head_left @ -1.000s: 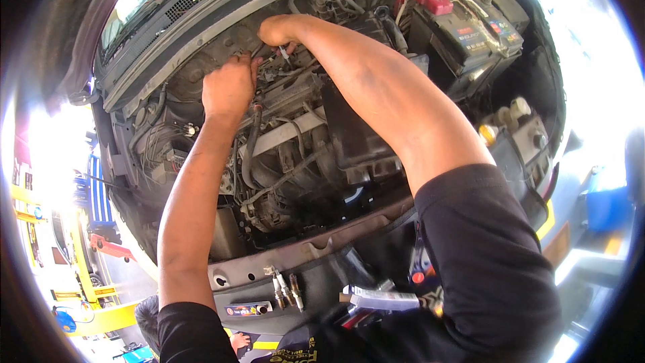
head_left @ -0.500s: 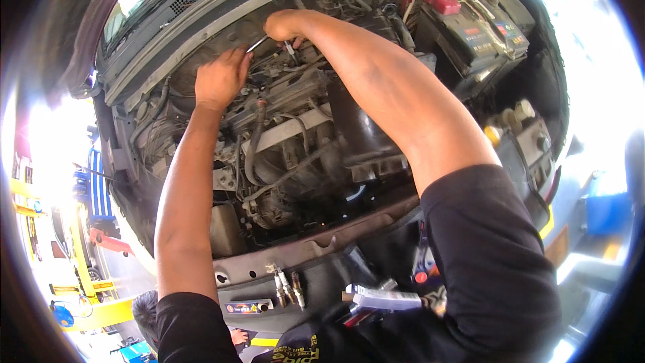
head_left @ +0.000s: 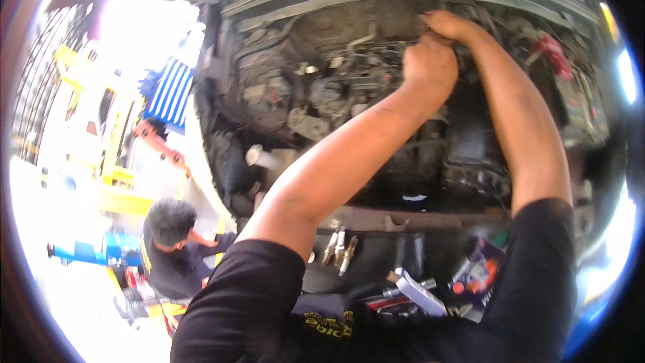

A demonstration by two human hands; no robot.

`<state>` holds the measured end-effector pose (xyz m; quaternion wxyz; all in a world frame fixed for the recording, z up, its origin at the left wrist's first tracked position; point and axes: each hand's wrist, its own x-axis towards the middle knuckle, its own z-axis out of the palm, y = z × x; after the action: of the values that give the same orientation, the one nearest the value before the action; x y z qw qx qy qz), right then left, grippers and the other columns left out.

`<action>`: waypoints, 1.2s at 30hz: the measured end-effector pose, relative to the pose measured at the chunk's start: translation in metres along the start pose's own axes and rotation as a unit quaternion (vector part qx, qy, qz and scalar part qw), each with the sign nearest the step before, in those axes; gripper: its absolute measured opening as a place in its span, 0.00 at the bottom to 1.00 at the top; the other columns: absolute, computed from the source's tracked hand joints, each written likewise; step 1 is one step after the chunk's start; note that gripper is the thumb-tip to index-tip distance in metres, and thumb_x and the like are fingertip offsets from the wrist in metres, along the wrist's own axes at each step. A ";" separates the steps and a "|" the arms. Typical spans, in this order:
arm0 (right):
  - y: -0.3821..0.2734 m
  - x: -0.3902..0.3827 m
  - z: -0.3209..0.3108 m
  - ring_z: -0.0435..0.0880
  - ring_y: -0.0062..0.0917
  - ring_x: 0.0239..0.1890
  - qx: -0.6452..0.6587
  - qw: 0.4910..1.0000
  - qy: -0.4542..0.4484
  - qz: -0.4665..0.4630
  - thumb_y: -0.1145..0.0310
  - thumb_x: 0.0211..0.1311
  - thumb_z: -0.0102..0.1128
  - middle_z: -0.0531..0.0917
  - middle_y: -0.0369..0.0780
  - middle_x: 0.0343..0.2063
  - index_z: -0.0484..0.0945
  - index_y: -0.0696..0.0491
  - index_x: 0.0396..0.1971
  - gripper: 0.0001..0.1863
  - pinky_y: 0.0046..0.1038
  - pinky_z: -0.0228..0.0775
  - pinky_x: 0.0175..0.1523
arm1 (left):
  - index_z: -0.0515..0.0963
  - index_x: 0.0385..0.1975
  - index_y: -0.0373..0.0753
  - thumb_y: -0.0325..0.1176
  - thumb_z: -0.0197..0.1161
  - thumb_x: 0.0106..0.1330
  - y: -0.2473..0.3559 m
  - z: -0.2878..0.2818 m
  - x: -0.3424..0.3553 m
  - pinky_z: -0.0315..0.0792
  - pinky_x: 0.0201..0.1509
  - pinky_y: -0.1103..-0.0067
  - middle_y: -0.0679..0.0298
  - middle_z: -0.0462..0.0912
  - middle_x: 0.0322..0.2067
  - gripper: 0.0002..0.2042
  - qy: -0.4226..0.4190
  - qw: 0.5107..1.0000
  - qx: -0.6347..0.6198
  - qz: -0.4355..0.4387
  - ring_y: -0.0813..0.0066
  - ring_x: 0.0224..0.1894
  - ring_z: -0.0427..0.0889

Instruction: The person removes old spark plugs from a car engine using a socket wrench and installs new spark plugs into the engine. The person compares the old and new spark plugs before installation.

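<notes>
Deep in the engine bay (head_left: 349, 81), my left hand (head_left: 428, 62) is closed, its back toward me, just below my right hand (head_left: 449, 25) near the rear bulkhead (head_left: 322, 20). My right hand's fingers are curled round something dark and blurred. What both hands hold is hidden or too small to name. A black engine cover (head_left: 474, 144) lies beneath my forearms.
Spark plugs (head_left: 339, 249), long tools (head_left: 396, 302), a white box (head_left: 420, 292) and a dark package (head_left: 477, 269) lie on the black mat (head_left: 373, 259) at the front. A co-worker (head_left: 168, 249) is low at the left beside blue equipment (head_left: 121, 249) and yellow frames (head_left: 117, 198).
The view has swung, bringing the co-worker and left side into view. My left hand has moved from left of my right hand to just below it. The shiny rod between them is no longer discernible.
</notes>
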<state>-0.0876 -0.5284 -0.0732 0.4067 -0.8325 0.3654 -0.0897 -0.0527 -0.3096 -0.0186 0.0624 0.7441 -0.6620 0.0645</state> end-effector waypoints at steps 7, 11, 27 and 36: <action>-0.039 -0.016 0.019 0.73 0.32 0.51 0.011 0.998 -0.012 0.062 0.51 0.71 0.39 0.76 0.39 0.48 0.71 0.51 0.54 0.23 0.41 0.77 0.46 | 0.80 0.37 0.35 0.33 0.56 0.59 -0.074 0.003 -0.008 0.78 0.43 0.65 0.53 0.83 0.38 0.11 0.039 0.996 -0.001 0.086 0.56 0.41 0.84; -0.042 -0.019 0.021 0.74 0.31 0.44 0.020 0.997 -0.018 0.066 0.53 0.70 0.40 0.76 0.38 0.44 0.72 0.51 0.50 0.21 0.41 0.77 0.46 | 0.80 0.39 0.37 0.38 0.59 0.61 -0.078 0.005 -0.005 0.77 0.47 0.64 0.54 0.83 0.38 0.12 0.035 0.995 0.000 0.090 0.56 0.45 0.82; -0.051 -0.026 0.024 0.76 0.26 0.37 0.008 0.996 0.028 0.081 0.56 0.71 0.37 0.77 0.36 0.32 0.76 0.53 0.42 0.20 0.35 0.76 0.43 | 0.76 0.46 0.41 0.50 0.54 0.68 -0.147 0.017 0.011 0.76 0.46 0.63 0.58 0.82 0.40 0.19 0.159 0.962 -0.025 0.221 0.54 0.44 0.81; -0.050 -0.019 0.022 0.79 0.27 0.35 -0.020 0.996 -0.014 0.082 0.51 0.73 0.36 0.81 0.38 0.36 0.74 0.54 0.44 0.23 0.34 0.75 0.43 | 0.77 0.38 0.44 0.47 0.50 0.70 -0.175 0.030 0.023 0.76 0.37 0.60 0.58 0.83 0.32 0.14 0.201 0.961 -0.016 0.191 0.51 0.35 0.82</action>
<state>-0.0644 -0.4814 -0.0475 0.4008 -0.8089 0.4286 -0.0364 0.1239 -0.3170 -0.0455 0.1930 0.5741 -0.7667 0.2129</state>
